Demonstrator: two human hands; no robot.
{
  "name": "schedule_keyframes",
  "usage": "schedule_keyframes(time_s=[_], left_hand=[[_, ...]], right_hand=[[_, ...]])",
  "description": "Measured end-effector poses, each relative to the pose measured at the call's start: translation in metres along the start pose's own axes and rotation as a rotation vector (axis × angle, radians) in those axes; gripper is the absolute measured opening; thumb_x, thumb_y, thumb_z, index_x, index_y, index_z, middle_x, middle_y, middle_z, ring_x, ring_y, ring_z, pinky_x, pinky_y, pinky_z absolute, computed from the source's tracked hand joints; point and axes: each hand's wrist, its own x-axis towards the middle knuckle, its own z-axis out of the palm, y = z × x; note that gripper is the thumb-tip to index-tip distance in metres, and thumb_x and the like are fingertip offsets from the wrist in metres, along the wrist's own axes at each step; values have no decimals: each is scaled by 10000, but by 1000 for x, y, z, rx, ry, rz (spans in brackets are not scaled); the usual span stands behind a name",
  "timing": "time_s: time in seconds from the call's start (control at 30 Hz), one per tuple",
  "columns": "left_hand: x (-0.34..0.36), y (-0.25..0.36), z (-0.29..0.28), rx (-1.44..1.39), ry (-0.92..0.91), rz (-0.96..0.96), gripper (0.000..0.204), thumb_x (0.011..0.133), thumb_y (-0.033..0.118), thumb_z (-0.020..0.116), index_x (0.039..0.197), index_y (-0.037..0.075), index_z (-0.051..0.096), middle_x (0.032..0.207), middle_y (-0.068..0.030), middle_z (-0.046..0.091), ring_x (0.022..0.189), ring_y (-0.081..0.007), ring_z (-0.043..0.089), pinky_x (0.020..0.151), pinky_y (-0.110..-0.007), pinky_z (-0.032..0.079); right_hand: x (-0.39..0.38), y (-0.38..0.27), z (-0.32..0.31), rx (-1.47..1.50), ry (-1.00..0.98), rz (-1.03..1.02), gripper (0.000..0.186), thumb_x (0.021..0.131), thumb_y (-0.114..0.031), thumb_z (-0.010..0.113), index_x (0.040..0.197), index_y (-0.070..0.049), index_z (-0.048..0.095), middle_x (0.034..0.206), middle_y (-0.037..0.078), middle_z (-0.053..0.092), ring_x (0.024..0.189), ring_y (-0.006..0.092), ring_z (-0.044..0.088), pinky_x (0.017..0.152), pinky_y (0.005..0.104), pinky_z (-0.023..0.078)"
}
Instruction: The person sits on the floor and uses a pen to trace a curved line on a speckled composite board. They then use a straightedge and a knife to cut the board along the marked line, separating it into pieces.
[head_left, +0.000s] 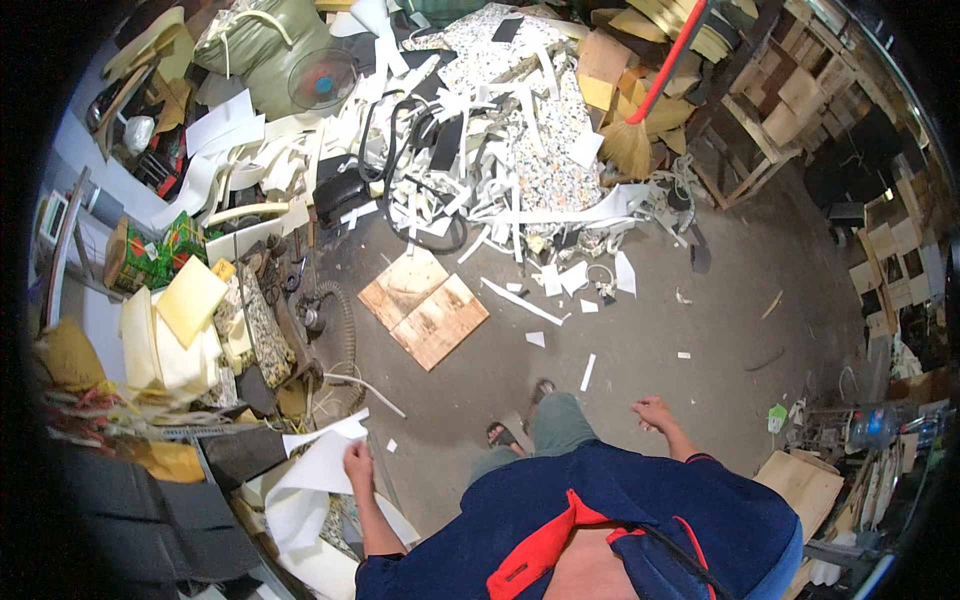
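Note:
At the lower left, my left hand [357,460] is closed at the edge of a large, curling white sheet [305,482] that looks like thin foam. The sheet bends down over a pile of foam pieces, and the fingertips are partly hidden. My right hand [653,412] hangs over the floor to the right of my legs, fingers loosely apart and holding nothing.
Ahead lies a heap of white foam offcuts [440,170] beside a speckled foam slab [555,130]. Two joined wooden boards [425,308] lie on the floor. A broom [628,148] leans at the back. Yellow foam blocks [190,305] crowd the left; wooden crates [760,130] stand right.

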Motion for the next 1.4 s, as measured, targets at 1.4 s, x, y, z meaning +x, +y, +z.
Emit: schedule_keyframes(time_s=[1.4], left_hand=[[976,629,209,-90,-336,-116,196,1044,252,608,942,86,585,721,14,552,593,-92,500,513,-258,411]], right_hand=[[719,-1134,-122,737,540,-228,699,881,-392,739,1386,57,562,1043,171,740,993,298,706,857,391,533]])
